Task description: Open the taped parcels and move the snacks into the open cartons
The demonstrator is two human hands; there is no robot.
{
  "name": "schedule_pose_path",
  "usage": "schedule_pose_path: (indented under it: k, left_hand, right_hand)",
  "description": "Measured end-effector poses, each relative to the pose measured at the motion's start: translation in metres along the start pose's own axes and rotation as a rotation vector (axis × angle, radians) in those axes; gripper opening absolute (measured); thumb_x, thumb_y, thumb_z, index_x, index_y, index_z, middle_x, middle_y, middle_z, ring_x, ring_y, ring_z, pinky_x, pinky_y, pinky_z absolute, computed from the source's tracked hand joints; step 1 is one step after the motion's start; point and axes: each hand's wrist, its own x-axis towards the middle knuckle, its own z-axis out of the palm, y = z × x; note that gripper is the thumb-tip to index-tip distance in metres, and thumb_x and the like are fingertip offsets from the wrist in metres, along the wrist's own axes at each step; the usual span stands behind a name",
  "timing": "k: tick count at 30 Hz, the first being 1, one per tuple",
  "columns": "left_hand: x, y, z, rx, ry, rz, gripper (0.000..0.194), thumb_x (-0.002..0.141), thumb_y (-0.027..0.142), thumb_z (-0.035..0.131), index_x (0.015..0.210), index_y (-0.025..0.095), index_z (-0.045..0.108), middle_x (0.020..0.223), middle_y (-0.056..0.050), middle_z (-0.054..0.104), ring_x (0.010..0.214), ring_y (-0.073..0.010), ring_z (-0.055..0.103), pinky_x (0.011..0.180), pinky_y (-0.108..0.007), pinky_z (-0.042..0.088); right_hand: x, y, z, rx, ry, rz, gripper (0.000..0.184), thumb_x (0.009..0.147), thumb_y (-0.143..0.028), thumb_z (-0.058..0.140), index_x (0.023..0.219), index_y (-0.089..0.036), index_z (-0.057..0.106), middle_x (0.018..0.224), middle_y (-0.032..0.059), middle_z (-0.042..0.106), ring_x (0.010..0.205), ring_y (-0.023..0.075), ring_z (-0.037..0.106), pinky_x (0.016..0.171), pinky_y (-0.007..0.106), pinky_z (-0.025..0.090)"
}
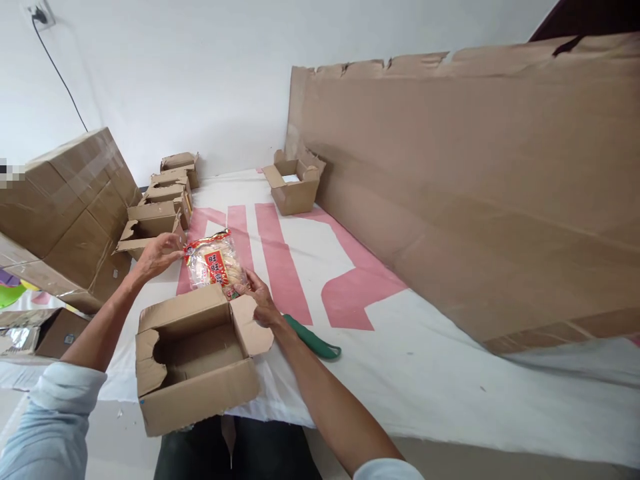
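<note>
Between my two hands is a clear, red-trimmed snack bag with pale crackers showing through and a red label. My left hand pinches its upper left corner. At its lower right edge, my right hand grips the bag with thumb and fingers. Just below, nearer to me, stands an open cardboard box with its flaps folded out; only its bare bottom shows inside. My right wrist passes over the box's right flap. A green strap-like object lies on the cloth, partly hidden by my right forearm.
Several open boxes stand in a row at the back left, beside a large taped carton. Another open box sits near the wall. A tall cardboard sheet leans along the right. A small carton lies at the left edge.
</note>
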Motion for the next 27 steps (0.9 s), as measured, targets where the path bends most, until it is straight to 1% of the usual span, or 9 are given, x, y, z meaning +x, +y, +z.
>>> schedule_pose_path:
  k: [2,4,7,10,14,19,23,25,27]
  left_hand:
    - [0.004,0.035,0.0,0.156,-0.025,0.295,0.053,0.097,0.042,0.081,0.146,0.025,0.072,0.153,-0.015,0.072,0.141,-0.0358,0.069,0.118,-0.051,0.058]
    - [0.007,0.067,0.006,0.347,-0.122,0.479,0.058,0.101,0.039,0.079,0.156,0.025,0.066,0.166,-0.017,0.064,0.156,-0.0387,0.058,0.126,-0.056,0.05]
    - [0.008,0.099,0.025,0.613,-0.318,0.538,0.052,0.103,0.036,0.078,0.153,0.028,0.068,0.162,-0.015,0.068,0.159,-0.0422,0.051,0.121,-0.06,0.049]
    - [0.009,0.109,0.043,0.794,-0.413,0.473,0.032,0.104,0.033,0.075,0.136,0.027,0.077,0.143,-0.016,0.077,0.146,-0.0423,0.059,0.115,-0.063,0.05]
    - [0.012,0.098,0.047,0.805,-0.421,0.408,0.024,0.103,0.027,0.072,0.124,0.026,0.085,0.135,-0.019,0.078,0.136,-0.0409,0.066,0.114,-0.064,0.051]
    - [0.007,0.072,0.028,0.702,-0.414,0.291,0.024,0.101,0.024,0.067,0.106,0.025,0.091,0.12,-0.017,0.08,0.117,-0.0351,0.076,0.101,-0.048,0.059]
    - [-0.011,0.045,0.006,0.708,-0.318,0.179,0.028,0.1,0.021,0.062,0.096,0.026,0.089,0.113,-0.014,0.082,0.104,-0.0317,0.077,0.086,-0.04,0.058]
    - [-0.022,0.028,-0.008,0.705,-0.242,0.109,0.028,0.099,0.021,0.063,0.094,0.027,0.089,0.113,-0.012,0.083,0.104,-0.0318,0.077,0.082,-0.038,0.057]
    - [-0.032,0.009,-0.022,0.697,-0.15,0.034,0.029,0.099,0.022,0.062,0.095,0.028,0.09,0.115,-0.011,0.083,0.106,-0.0326,0.077,0.08,-0.038,0.056]
  right_hand:
    - [0.0,0.0,0.001,0.039,-0.024,0.015,0.074,0.067,-0.055,0.101,0.133,-0.027,0.081,0.135,0.0082,0.086,0.122,0.0315,0.08,0.102,0.043,0.067]
    - [0.0,-0.003,0.003,0.054,-0.047,0.028,0.068,0.066,-0.05,0.101,0.127,-0.026,0.084,0.127,0.0076,0.088,0.114,0.0308,0.081,0.101,0.044,0.066]
    - [-0.005,-0.01,0.007,0.067,-0.087,0.045,0.062,0.065,-0.044,0.102,0.122,-0.024,0.087,0.116,0.007,0.09,0.102,0.03,0.082,0.098,0.044,0.066]
    - [-0.01,-0.016,0.01,0.082,-0.135,0.058,0.061,0.066,-0.043,0.102,0.123,-0.023,0.089,0.116,0.0071,0.09,0.101,0.03,0.082,0.098,0.045,0.066]
    - [-0.011,-0.014,0.01,0.094,-0.174,0.072,0.067,0.067,-0.047,0.104,0.128,-0.024,0.089,0.125,0.0082,0.09,0.111,0.0321,0.083,0.103,0.046,0.065]
    - [-0.003,-0.003,0.007,0.089,-0.119,0.094,0.072,0.053,-0.052,0.11,0.117,-0.025,0.091,0.122,0.0105,0.09,0.115,0.034,0.082,0.106,0.049,0.064]
    - [-0.006,0.003,0.005,0.049,-0.144,0.08,0.069,0.068,-0.062,0.102,0.125,-0.025,0.089,0.118,0.0093,0.088,0.1,0.0288,0.081,0.091,0.043,0.065]
    - [-0.009,0.005,0.005,0.006,-0.109,0.051,0.065,0.074,-0.064,0.097,0.126,-0.025,0.088,0.12,0.0093,0.087,0.094,0.026,0.08,0.086,0.04,0.065]
    - [-0.013,0.006,0.006,-0.041,-0.072,0.05,0.064,0.077,-0.064,0.095,0.126,-0.022,0.088,0.114,0.0089,0.086,0.087,0.0239,0.077,0.082,0.038,0.063]
